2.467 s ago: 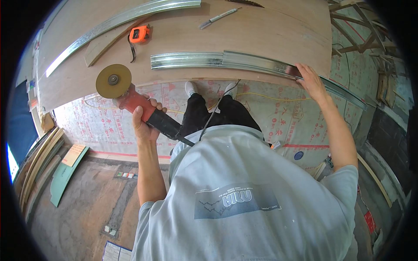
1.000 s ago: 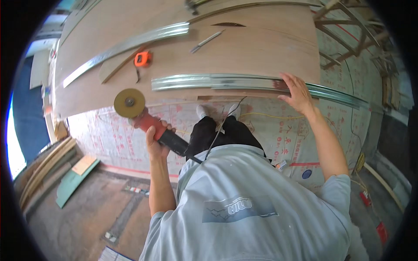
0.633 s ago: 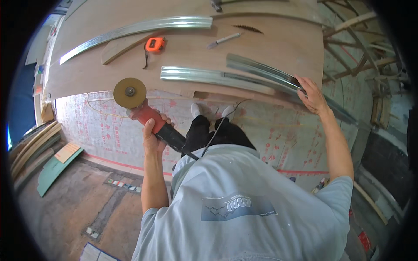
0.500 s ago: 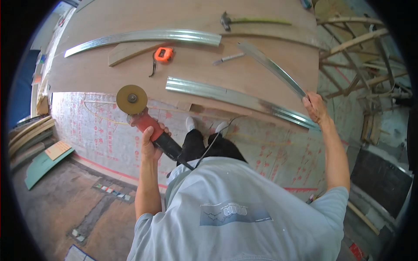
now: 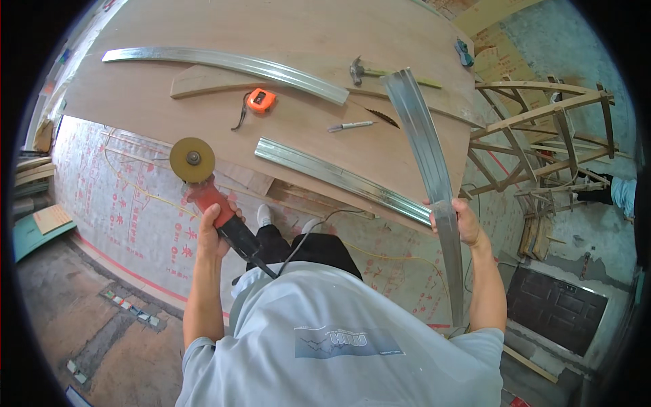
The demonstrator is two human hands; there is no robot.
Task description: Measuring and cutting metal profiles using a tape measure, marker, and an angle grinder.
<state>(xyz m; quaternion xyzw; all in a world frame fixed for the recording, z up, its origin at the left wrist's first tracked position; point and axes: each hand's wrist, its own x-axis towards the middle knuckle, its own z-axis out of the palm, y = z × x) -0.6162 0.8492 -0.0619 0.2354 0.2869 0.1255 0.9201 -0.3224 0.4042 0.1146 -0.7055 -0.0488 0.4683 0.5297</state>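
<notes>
My left hand (image 5: 218, 227) is wrapped round the body of a red and black angle grinder (image 5: 215, 206), whose yellowish disc (image 5: 192, 160) points away from me; its cord runs across my lap. In my right hand (image 5: 464, 220) is a long silvery metal channel (image 5: 422, 136), gripped around its middle and tilted, with its far end above the wooden board (image 5: 305, 27) and its near end beside my right forearm. A second metal channel (image 5: 339, 176) lies along the board's near edge. Another, a longer metal channel (image 5: 230, 68), rests farther back on the left.
On the board lie an orange tape measure (image 5: 260, 100), a claw hammer (image 5: 393, 73), a marker pen (image 5: 350, 126), a dark thin strip (image 5: 382, 117) and a curved wood piece (image 5: 203, 81). Wooden frames (image 5: 542, 129) stand at the right. A yellow cable (image 5: 400, 256) crosses the floor covering.
My right hand has moved nearer to me and lifted the metal channel, now turned to show its broad face. The grinder stays in my left hand. My view has shifted to the right.
</notes>
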